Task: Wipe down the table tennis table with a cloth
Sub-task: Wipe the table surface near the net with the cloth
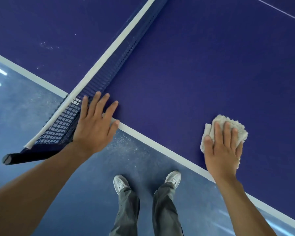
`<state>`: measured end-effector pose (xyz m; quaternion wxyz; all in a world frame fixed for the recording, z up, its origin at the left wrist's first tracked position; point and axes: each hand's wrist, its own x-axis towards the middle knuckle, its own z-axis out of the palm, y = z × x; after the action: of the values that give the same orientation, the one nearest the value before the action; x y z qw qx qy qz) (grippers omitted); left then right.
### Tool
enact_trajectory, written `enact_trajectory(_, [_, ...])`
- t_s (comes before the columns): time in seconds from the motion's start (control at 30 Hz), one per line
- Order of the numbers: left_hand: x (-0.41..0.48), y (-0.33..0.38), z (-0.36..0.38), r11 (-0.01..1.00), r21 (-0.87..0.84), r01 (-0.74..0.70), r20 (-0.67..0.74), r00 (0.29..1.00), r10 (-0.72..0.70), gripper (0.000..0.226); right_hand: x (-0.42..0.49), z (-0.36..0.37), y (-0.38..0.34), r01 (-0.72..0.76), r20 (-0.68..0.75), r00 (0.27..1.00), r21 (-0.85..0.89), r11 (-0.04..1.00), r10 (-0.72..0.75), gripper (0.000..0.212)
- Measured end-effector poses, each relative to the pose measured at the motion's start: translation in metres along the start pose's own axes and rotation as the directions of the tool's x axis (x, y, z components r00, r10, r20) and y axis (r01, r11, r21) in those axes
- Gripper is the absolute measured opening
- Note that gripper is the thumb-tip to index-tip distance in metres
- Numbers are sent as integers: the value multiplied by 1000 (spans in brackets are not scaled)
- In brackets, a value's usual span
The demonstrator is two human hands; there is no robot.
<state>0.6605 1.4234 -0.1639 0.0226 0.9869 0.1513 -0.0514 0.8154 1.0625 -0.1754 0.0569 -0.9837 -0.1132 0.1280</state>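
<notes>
The dark blue table tennis table fills the upper part of the head view, edged with a white line. A crumpled whitish cloth lies on the table near its side edge. My right hand presses flat on the cloth with straight fingers. My left hand rests open on the table's edge, fingers spread, right beside the net. The net, dark mesh with a white top band, runs from the table's side up toward the top of the view.
The net's dark post clamp sticks out past the table edge on the left. Below lies a blue floor with white specks. My grey trousers and white shoes stand close to the table's side.
</notes>
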Motion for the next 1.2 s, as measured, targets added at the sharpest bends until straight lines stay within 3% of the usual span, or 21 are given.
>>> enact_trajectory(0.07, [11, 22, 0, 999, -14, -35, -6, 999, 35, 61, 21, -2, -22, -167, -41, 985, 66, 984, 170, 72])
enact_trajectory(0.13, [27, 39, 0, 998, -47, -52, -9, 999, 51, 60, 37, 0, -54, -208, -35, 976, 104, 973, 213, 73])
enact_trajectory(0.17, [35, 45, 1, 997, -58, -60, -9, 998, 59, 59, 40, 2, -69, -123, -16, 992, 86, 989, 125, 71])
enact_trajectory(0.23, [51, 55, 2, 995, -66, -73, -2, 997, 73, 58, 34, 9, -89, 222, 41, 974, 4, 975, -222, 67])
enact_trajectory(0.3, [62, 59, 5, 993, -98, -66, -10, 998, 65, 56, 23, 14, -86, 527, 97, 849, -64, 848, -520, 64])
enact_trajectory(0.37, [68, 58, 10, 986, -160, -45, -17, 999, 43, 54, 23, 13, -65, 614, 113, 789, -81, 785, -604, 63])
enact_trajectory(0.47, [69, 56, 16, 978, -205, -41, -33, 999, 35, 52, 53, -3, -26, 500, 98, 865, -95, 861, -492, 65])
enact_trajectory(0.6, [70, 54, 16, 972, -228, -62, -63, 997, 49, 51, 147, -32, -12, 168, 37, 986, -70, 983, -165, 65])
enact_trajectory(0.73, [71, 52, 16, 968, -242, -72, -80, 995, 53, 50, 243, -47, -63, -62, -3, 998, 17, 998, 62, 64])
enact_trajectory(0.8, [71, 51, 17, 968, -240, -75, -83, 995, 56, 50, 265, -43, -102, 8, 2, 1000, -6, 1000, -8, 65])
enact_trajectory(0.87, [72, 51, 16, 968, -240, -73, -82, 995, 54, 50, 261, -35, -142, 234, 20, 972, -39, 972, -233, 65])
enact_trajectory(0.97, [73, 52, 15, 968, -241, -69, -85, 995, 49, 49, 216, -20, -170, 602, 79, 798, -76, 795, -597, 65])
enact_trajectory(1.03, [74, 52, 14, 969, -240, -64, -83, 996, 45, 50, 183, -11, -155, 730, 98, 684, -82, 679, -723, 63])
enact_trajectory(1.07, [74, 52, 14, 969, -238, -64, -82, 996, 46, 50, 172, -9, -138, 751, 95, 660, -80, 655, -745, 62])
enact_trajectory(1.13, [74, 52, 13, 970, -234, -63, -74, 996, 47, 50, 165, -13, -90, 712, 90, 702, -96, 696, -706, 60])
enact_trajectory(1.2, [74, 52, 14, 972, -228, -60, -70, 997, 45, 50, 172, -26, -31, 568, 69, 823, -137, 812, -564, 61])
